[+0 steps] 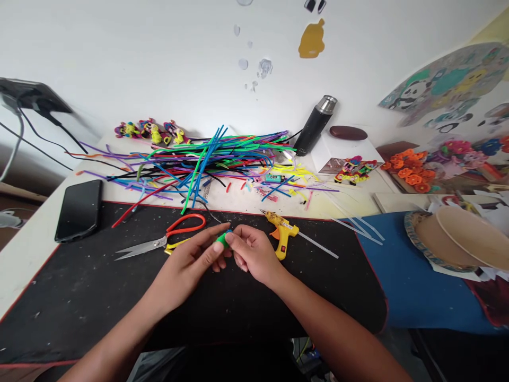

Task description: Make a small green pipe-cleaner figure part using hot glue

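Note:
Between my two hands is a small green piece point(223, 240) with a bit of blue at its upper end. My left hand point(194, 258) pinches its green part between thumb and fingers. From the other side, my right hand point(250, 249) closes thumb and fingertips on the blue end. Scissors with red handles point(185, 224) lie open just left of my left hand, and a yellow-handled tool point(175, 246) is partly hidden under that hand. To the right of my right hand lies a yellow glue gun point(283, 236) with a clear glue stick in its back.
Behind the black mat point(99, 297) lies a heap of coloured pipe cleaners point(214, 159). A phone point(79, 209) rests at the left. At the back stand a black flask point(314, 127) and small colourful figures point(153, 131). Bowls point(469, 239) sit at the right.

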Motion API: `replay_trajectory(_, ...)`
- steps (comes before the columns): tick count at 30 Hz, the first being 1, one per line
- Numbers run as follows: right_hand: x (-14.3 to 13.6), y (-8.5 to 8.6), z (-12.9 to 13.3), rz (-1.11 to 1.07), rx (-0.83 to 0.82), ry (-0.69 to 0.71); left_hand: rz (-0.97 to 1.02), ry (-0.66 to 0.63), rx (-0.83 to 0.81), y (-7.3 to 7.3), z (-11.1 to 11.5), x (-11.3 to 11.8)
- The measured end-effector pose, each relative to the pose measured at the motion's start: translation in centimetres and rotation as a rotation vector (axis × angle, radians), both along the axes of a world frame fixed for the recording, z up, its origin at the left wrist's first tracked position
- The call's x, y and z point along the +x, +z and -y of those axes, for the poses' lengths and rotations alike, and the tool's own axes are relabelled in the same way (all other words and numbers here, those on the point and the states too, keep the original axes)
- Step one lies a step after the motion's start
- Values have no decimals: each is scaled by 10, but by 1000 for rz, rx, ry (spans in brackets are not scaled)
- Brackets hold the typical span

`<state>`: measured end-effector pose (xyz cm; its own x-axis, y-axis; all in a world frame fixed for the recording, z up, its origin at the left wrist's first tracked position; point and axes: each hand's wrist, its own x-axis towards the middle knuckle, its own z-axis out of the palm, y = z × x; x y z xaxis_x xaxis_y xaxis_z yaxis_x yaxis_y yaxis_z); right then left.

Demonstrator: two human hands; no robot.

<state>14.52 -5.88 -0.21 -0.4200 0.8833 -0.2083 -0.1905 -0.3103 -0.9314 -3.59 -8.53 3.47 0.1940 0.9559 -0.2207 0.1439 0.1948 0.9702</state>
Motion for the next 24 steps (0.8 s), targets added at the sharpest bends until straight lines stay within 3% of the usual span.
replay_trajectory(7,-1,-2,3,-3,-6,-17,-133,84,84,-6,4,0)
replay_trajectory(14,-3,2,3,54,-7,13,-175,73,167,-6,6,-1)
replay_trajectory(20,-2,1,3,53,-29,57,-497,157,426,-10,7,-1)
replay_trajectory(24,-1,0,3,70,-27,77,-612,148,537,-16,6,-4)
